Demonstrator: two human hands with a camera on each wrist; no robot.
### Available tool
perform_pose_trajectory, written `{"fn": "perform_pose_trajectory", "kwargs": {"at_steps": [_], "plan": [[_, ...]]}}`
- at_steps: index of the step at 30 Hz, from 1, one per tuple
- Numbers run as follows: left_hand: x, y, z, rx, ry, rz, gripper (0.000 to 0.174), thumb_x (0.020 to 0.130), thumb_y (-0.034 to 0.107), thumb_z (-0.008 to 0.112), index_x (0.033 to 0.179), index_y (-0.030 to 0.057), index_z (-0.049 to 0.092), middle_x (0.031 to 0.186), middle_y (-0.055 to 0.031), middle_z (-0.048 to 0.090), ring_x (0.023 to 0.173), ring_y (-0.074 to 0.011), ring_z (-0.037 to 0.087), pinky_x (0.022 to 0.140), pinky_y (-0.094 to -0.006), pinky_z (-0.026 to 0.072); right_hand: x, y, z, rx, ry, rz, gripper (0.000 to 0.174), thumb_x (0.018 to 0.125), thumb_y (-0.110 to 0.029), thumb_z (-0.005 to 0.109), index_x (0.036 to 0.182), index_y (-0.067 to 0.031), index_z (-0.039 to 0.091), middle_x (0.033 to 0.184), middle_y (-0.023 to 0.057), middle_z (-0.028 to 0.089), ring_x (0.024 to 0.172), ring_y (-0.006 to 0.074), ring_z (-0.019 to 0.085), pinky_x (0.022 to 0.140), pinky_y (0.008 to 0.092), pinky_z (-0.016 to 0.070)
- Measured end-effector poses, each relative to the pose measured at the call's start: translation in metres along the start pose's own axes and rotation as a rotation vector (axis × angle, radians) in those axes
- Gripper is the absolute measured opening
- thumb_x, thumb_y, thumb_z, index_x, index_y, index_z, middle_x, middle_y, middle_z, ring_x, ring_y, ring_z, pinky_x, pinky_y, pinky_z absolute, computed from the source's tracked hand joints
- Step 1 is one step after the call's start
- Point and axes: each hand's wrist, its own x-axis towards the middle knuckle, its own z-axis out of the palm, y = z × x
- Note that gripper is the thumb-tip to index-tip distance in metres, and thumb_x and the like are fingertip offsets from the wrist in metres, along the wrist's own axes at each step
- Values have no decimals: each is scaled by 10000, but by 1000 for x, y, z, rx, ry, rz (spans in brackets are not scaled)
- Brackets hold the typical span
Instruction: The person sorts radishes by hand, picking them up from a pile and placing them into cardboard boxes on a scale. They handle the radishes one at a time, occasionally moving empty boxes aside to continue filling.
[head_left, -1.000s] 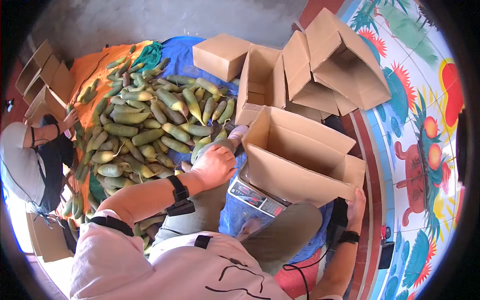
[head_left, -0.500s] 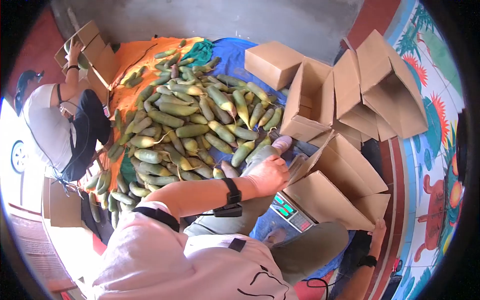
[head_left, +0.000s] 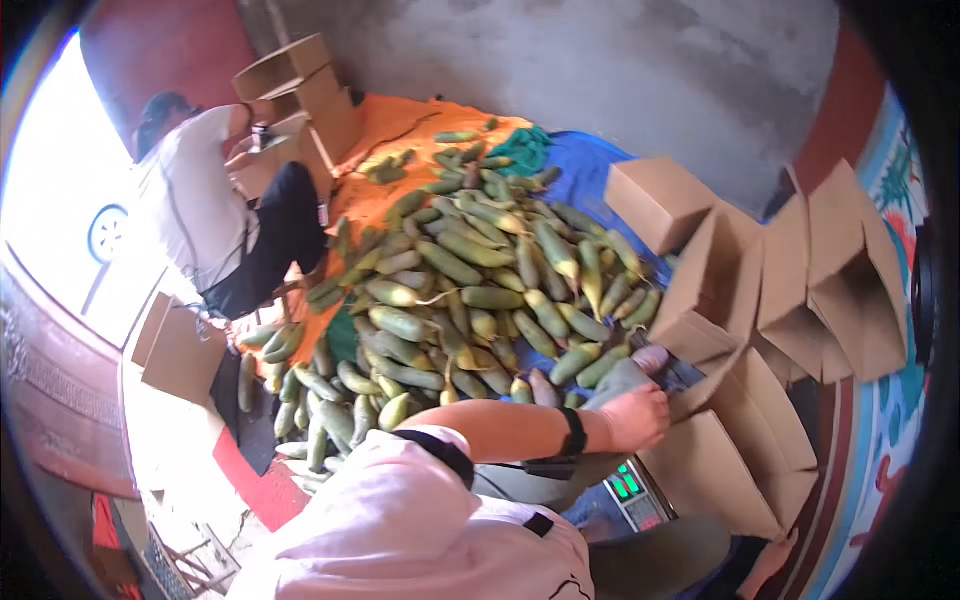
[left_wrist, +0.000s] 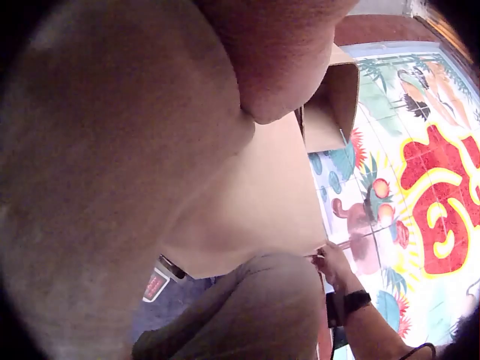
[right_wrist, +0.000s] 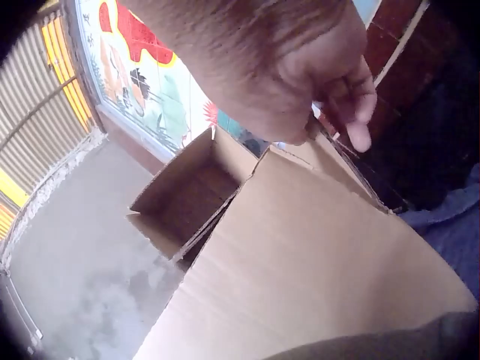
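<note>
An open cardboard box (head_left: 705, 470) stands over a digital scale (head_left: 640, 497) with a lit green display. At the box's far lower corner my right hand (head_left: 775, 562) grips the cardboard edge. In the right wrist view, the thumb and fingers of that right hand (right_wrist: 330, 94) curl over the rim of the box (right_wrist: 300, 247). My left hand (head_left: 638, 418) rests by my bent knee, fingers loosely curled and holding nothing, close beside the box's near flap. Only the heel of the left hand (left_wrist: 281, 60) shows in the left wrist view; its fingers are hidden.
A big heap of green radishes (head_left: 470, 290) lies on orange and blue sheets to my left. More cardboard boxes (head_left: 690, 270) stand ahead on the right, beside a painted tile wall (left_wrist: 435, 195). Another person (head_left: 200, 200) bends over boxes at far left.
My head view has turned left, so the heap and boxes shift rightward. The scale's display has lit up green. The other person has lifted a radish into a box. My hands keep their places.
</note>
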Motion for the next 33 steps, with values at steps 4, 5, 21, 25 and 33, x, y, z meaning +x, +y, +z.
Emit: {"fn": "perform_pose_trajectory", "kwargs": {"at_steps": [4, 5, 21, 25, 33], "plan": [[-3, 3, -1, -83, 82, 15, 186, 733, 254, 548, 763, 75, 587, 816, -44, 571, 910, -219, 511, 874, -366, 364, -70, -126, -34, -232, 265, -43, 484, 907, -367, 476, 1118, 64, 536, 898, 240, 622, 780, 355, 610, 658, 403, 500], [-4, 4, 0, -94, 112, 20, 185, 739, 253, 548, 764, 74, 585, 826, -43, 573, 930, -221, 508, 888, -373, 357, -79, -132, -35, -221, 250, -54, 484, 907, -367, 476, 1118, 64, 536, 898, 240, 622, 780, 355, 610, 658, 403, 500], [-21, 8, -51, -179, 256, -44, 211, 704, 239, 603, 804, 53, 596, 936, -84, 562, 1061, -271, 460, 953, -437, 317, -126, -137, -17, -32, 141, -234, 418, 904, -292, 437, 980, 85, 601, 1010, 267, 592, 943, 397, 564, 834, 428, 446], [-20, 14, -56, -199, 264, -55, 209, 712, 240, 604, 806, 54, 598, 944, -82, 560, 1060, -274, 462, 950, -436, 320, -128, -141, -15, 12, 112, -272, 352, 909, -236, 438, 961, 67, 608, 977, 249, 604, 906, 378, 574, 796, 422, 453], [-29, 27, -38, -424, 261, 4, 246, 714, 200, 619, 907, 58, 563, 1089, -106, 530, 1148, -277, 423, 995, -457, 295, -137, -151, -29, -65, 68, -241, 323, 909, -265, 455, 1002, -5, 623, 1017, 219, 604, 948, 351, 572, 823, 416, 448]]}}
